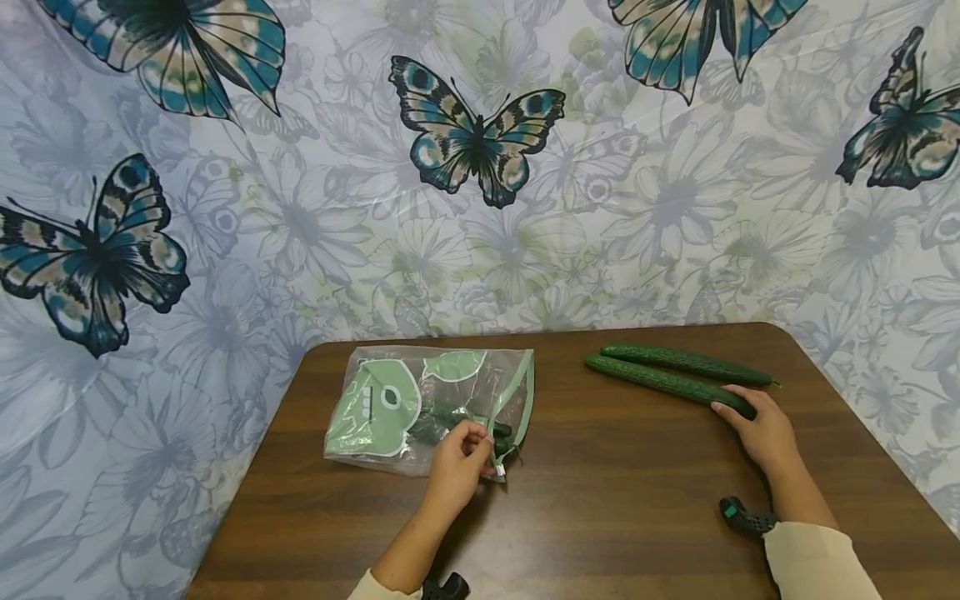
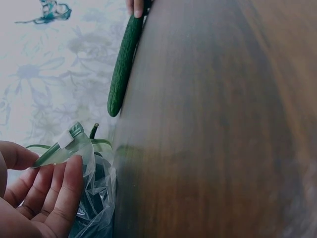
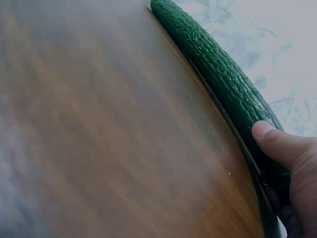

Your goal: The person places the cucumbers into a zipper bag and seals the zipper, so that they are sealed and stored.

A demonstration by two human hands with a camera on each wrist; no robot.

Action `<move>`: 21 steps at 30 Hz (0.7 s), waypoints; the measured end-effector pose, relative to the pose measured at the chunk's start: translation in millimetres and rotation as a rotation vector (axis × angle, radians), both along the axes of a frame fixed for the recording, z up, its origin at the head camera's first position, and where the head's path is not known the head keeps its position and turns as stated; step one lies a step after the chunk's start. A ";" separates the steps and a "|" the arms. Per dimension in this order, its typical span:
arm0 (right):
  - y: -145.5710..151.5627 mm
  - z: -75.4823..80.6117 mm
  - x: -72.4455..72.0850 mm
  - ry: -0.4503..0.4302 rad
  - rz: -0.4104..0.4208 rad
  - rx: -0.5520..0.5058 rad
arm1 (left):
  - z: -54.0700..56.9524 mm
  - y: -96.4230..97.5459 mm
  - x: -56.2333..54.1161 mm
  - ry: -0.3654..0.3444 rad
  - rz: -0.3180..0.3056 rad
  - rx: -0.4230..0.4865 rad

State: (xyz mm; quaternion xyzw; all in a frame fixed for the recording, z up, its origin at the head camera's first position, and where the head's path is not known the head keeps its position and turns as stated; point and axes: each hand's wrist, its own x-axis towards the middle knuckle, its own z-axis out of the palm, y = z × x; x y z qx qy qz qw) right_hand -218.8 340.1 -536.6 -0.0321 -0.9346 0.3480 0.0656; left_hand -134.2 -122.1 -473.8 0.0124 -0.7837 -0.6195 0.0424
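A clear zip bag [image 1: 375,408] with green print lies on the table, its mouth facing right. My left hand [image 1: 456,468] pinches the near corner of that mouth, beside the white slider [image 2: 65,139]. Dark green cucumber shapes show through the plastic, and a stem [image 2: 94,130] pokes up at the opening in the left wrist view. To the right, two long cucumbers lie side by side. My right hand [image 1: 768,433] grips the right end of the nearer cucumber [image 1: 660,378], thumb on its near side. The farther cucumber [image 1: 686,360] lies just behind it.
Everything lies on a brown wooden table [image 1: 600,517] with rounded far corners. A cloth backdrop [image 1: 660,208] with butterflies and flowers hangs right behind the table's far edge. Dark wrist straps are on both arms.
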 end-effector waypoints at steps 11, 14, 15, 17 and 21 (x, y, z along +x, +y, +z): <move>1.1 0.9 3.3 -0.011 0.009 -0.071 | 1.2 0.1 0.6 0.007 0.005 -0.008; 2.0 1.6 4.1 -0.008 0.017 -0.086 | 1.6 -0.2 0.7 0.003 0.005 -0.001; 2.2 1.8 4.5 -0.009 0.015 -0.090 | 1.7 -0.4 0.7 0.004 0.005 0.001; 2.5 2.0 5.5 -0.014 0.007 -0.100 | 2.2 -0.9 0.8 0.006 0.003 0.007; 2.3 2.0 7.2 -0.012 -0.013 -0.113 | 3.2 -1.9 1.1 0.008 -0.004 0.015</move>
